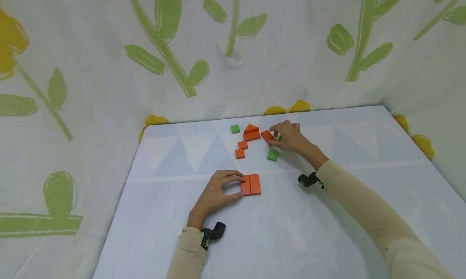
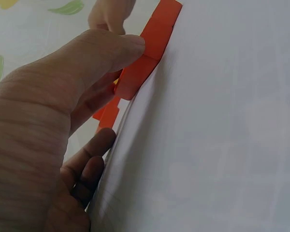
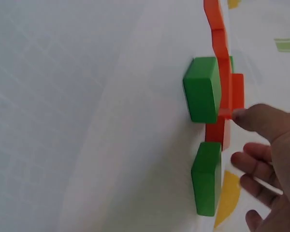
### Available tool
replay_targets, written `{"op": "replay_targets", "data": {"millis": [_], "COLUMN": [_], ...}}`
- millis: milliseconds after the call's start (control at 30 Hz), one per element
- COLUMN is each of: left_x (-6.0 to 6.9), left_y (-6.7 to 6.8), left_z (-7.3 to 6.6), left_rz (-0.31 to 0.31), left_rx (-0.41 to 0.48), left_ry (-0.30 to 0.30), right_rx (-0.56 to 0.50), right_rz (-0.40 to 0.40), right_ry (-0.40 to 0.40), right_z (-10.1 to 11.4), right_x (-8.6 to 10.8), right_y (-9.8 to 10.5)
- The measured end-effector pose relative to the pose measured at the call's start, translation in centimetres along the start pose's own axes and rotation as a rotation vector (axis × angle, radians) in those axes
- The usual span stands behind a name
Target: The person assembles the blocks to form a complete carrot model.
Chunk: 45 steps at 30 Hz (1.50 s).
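Two orange rectangular blocks lie side by side near the middle of the table. My left hand holds the left orange block at its ends between thumb and finger; the right orange block touches it. Further back, my right hand is over a tilted orange block, thumb and index finger spread on either side. In the right wrist view the thumb appears just above that block, the other fingers loosely bent. A green block is partly hidden by the right hand.
Left of the right hand lie an orange triangular block, an orange long block and two small orange squares, one of them nearest. One green block sits farther back, another nearer. A patterned cloth rises behind the table.
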<state>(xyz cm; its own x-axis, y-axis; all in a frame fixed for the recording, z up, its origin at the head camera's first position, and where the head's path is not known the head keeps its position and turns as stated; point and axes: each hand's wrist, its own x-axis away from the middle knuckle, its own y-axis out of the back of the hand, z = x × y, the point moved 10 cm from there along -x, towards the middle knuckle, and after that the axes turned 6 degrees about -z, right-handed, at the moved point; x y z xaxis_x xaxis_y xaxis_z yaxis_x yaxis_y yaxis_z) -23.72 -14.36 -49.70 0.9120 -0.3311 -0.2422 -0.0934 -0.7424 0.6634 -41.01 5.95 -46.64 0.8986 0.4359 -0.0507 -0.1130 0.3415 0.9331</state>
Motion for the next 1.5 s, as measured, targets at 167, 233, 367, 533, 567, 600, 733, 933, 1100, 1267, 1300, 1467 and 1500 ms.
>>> {"op": "replay_targets", "data": {"millis": [167, 233, 367, 533, 567, 600, 733, 933, 1100, 1267, 1300, 1467, 1500], "left_x": [0.0, 0.0, 0.0, -0.1, -0.1, -0.1, -0.1, -0.1, -0.2, -0.1, -0.1, -0.2, -0.2], "left_y": [-0.1, -0.1, -0.2, -0.1, 0.0, 0.0, 0.0, 0.0, 0.0, 0.0, 0.0, -0.1, -0.1], "left_z": [0.0, 0.0, -0.1, -0.2, -0.3, -0.3, -0.2, -0.2, -0.5, -0.4, -0.3, 0.0, -0.1], "left_rz": [-0.002, -0.002, 0.006, -0.002, -0.004, -0.006, -0.007, 0.009, 0.013, 0.011, 0.011, 0.008, 0.006], "left_rx": [-0.005, -0.002, 0.009, 0.004, 0.005, 0.006, -0.009, -0.017, -0.025, -0.021, -0.021, -0.026, -0.029], "left_ry": [-0.017, -0.022, -0.023, -0.020, -0.024, -0.027, -0.022, -0.002, -0.015, -0.008, -0.004, -0.008, -0.013], "right_rx": [-0.013, -0.019, -0.022, -0.022, -0.022, -0.020, -0.028, -0.034, -0.047, -0.064, -0.064, -0.052, -0.051], "right_rz": [0.067, 0.111, 0.156, 0.115, 0.101, 0.088, 0.044, -0.024, -0.056, -0.090, -0.096, -0.117, -0.121], "right_ry": [0.071, 0.078, 0.074, 0.095, 0.098, 0.101, 0.105, 0.143, 0.177, 0.224, 0.228, 0.223, 0.221], "right_z": [0.3, 0.2, 0.0, 0.4, 0.5, 0.5, 1.0, 2.6, 4.1, 5.7, 5.9, 6.5, 6.6], "right_x": [-0.2, -0.3, -0.4, -0.7, -0.7, -0.6, 0.0, 2.3, 4.7, 7.0, 7.3, 8.8, 9.0], "right_y": [-0.3, -0.7, -1.2, -0.7, -0.5, -0.2, 0.8, 2.3, 2.7, 3.0, 3.0, 3.1, 3.1]}}
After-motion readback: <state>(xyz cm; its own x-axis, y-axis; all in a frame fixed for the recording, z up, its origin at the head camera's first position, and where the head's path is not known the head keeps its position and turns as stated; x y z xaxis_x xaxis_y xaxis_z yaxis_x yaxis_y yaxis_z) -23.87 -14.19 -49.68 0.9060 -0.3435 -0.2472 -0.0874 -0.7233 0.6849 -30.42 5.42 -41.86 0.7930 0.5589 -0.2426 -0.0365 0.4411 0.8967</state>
